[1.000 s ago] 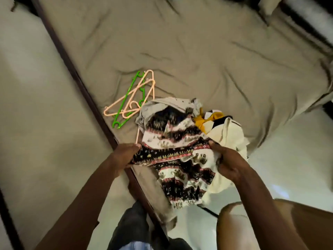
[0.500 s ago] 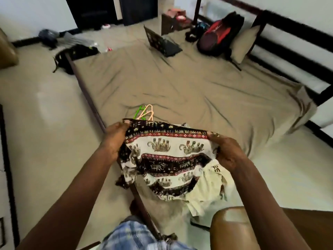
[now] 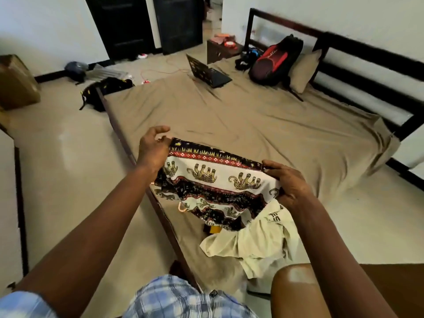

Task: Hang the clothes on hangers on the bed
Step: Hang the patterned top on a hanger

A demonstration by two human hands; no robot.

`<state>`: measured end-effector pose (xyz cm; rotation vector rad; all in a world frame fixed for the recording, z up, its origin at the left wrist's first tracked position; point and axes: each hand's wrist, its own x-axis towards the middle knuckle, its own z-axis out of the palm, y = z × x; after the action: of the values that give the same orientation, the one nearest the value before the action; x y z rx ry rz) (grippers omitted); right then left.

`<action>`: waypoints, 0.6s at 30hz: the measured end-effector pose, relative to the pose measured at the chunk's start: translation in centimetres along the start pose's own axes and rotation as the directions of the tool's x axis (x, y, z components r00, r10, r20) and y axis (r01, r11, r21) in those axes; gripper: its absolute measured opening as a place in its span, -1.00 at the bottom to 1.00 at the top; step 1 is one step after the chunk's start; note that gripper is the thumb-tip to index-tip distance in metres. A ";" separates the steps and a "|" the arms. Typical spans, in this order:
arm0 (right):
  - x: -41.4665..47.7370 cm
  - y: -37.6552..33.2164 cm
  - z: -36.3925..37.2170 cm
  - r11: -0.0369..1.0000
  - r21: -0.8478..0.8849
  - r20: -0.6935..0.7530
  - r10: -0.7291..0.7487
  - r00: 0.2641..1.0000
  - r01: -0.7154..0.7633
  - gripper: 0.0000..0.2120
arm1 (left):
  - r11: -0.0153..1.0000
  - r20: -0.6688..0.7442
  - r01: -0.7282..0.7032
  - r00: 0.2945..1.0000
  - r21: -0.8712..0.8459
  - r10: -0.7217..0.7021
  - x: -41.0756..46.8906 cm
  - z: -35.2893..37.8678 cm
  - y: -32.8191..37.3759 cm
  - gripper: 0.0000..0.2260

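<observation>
A patterned garment (image 3: pixel 213 180) with elephant print in black, white and red hangs spread above the near corner of the bed (image 3: pixel 263 125). My left hand (image 3: pixel 153 150) pinches its upper left corner, the other fingers lifted. My right hand (image 3: pixel 289 182) grips its right edge. Under the cloth a bit of an orange hanger (image 3: pixel 182 208) peeks out; the other hangers are hidden behind the garment. A cream shirt (image 3: pixel 259 244) lies crumpled on the bed below my right hand, with a yellow and black item (image 3: pixel 214 229) beside it.
Further up the bed stand an open laptop (image 3: pixel 210 73), a red and black backpack (image 3: pixel 274 61) and a pillow (image 3: pixel 304 71). A dark bag (image 3: pixel 101 92) and cables lie on the floor left of the bed. A brown chair back (image 3: pixel 296 292) is at the lower right.
Both hands lifted the patterned garment off the pile and spread it wider. My view tilted up to take in the whole room. My left hand's fingers loosened to a pinch.
</observation>
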<state>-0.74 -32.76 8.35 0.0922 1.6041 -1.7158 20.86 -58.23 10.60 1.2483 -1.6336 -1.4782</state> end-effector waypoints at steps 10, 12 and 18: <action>-0.7 1.2 -1.6 0.979 -0.079 -0.168 -0.200 0.965 0.188 -0.81 | 0.989 0.168 0.104 0.978 0.110 -0.121 -0.5 1.4 -0.2 -0.73; -0.7 1.0 -1.7 0.961 -0.178 -0.150 -0.241 0.959 0.214 -0.81 | 0.985 0.175 0.058 0.981 0.164 -0.087 -0.6 1.5 -0.2 -0.74; -0.8 0.6 -2.4 0.769 -0.567 0.000 -0.357 0.934 0.294 -0.76 | 0.983 0.109 -0.097 0.991 0.159 0.080 -0.1 1.3 -0.7 -0.72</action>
<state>-0.88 -30.24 7.81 -0.4180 2.2523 -1.4182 19.91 -57.61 9.65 1.1862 -1.8865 -1.3970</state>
